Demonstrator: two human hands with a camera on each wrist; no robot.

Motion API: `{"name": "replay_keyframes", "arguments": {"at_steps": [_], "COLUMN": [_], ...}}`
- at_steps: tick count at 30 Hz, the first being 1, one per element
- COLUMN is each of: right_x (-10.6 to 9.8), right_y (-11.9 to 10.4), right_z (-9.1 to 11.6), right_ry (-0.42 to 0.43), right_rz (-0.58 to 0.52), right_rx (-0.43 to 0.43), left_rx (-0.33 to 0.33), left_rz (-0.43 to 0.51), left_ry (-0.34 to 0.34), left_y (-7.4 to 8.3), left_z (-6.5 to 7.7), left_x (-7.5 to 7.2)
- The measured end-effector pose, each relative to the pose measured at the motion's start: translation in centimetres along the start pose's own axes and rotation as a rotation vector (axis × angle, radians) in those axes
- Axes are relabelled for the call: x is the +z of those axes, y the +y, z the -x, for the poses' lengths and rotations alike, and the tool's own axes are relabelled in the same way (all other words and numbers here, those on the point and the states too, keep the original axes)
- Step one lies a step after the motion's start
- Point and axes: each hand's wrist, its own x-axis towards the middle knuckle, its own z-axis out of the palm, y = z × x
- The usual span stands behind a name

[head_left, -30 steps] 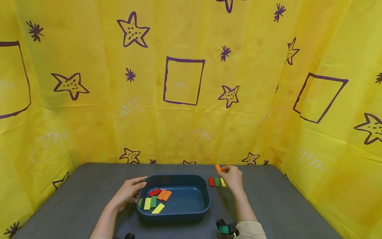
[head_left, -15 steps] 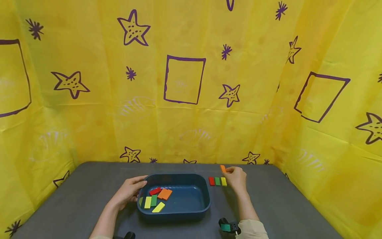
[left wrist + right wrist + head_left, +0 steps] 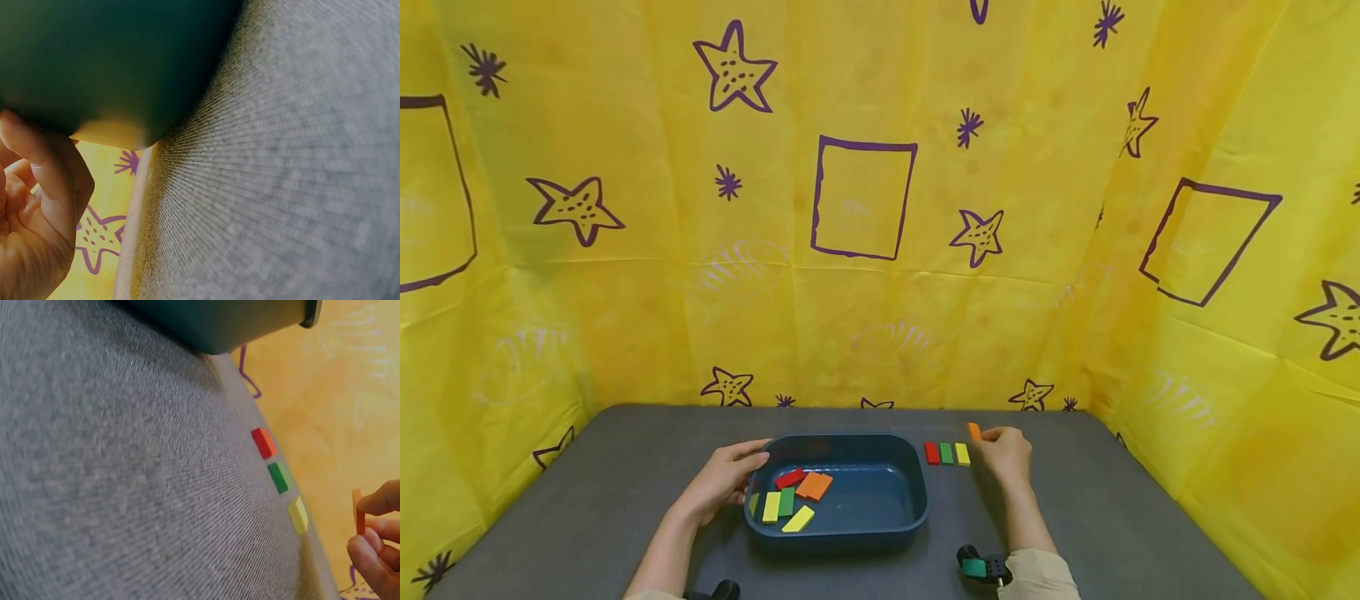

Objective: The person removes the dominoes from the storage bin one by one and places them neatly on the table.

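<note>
My right hand (image 3: 1006, 456) pinches an orange block (image 3: 974, 432) between thumb and fingertips, just right of the row on the table. In the right wrist view the orange block (image 3: 359, 511) stands on edge in the fingers, apart from the table. That row holds a red block (image 3: 932, 452), a green block (image 3: 947, 453) and a yellow block (image 3: 962, 453), side by side. My left hand (image 3: 727, 477) grips the left end of a dark blue tub (image 3: 842, 542), its thumb at the rim. Inside lie a red block (image 3: 790, 478), orange blocks (image 3: 814, 486), a green block (image 3: 786, 502) and yellow blocks (image 3: 798, 519).
A dark grey cloth covers the table (image 3: 1120, 517). Yellow curtains (image 3: 865, 333) with purple starfish and squares hang along the back and both sides. A black strap device (image 3: 983, 567) sits at the right wrist.
My right hand has moved right and slightly nearer with the orange block, from above the row to beyond the yellow block, which is now uncovered. The left hand and tub stay put.
</note>
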Motion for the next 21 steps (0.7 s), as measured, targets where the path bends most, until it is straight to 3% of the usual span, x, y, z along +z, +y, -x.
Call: {"name": "replay_keyframes", "arguments": {"at_steps": [9,21], "right_x": [0.3,0.7], "right_y": [1.4,2.5], "right_z": [-0.3,-0.2], "right_ry": [0.007,-0.023], "right_rz": [0.053,0.076], "right_rx": [0.014,0.054], "left_rx": [0.026,0.018], "left_rz": [0.009,0.005], "left_ry": [-0.039,-0.03], "left_y": [-0.1,-0.1], "left_z": [0.0,-0.1], "left_x": [-0.2,-0.2]}}
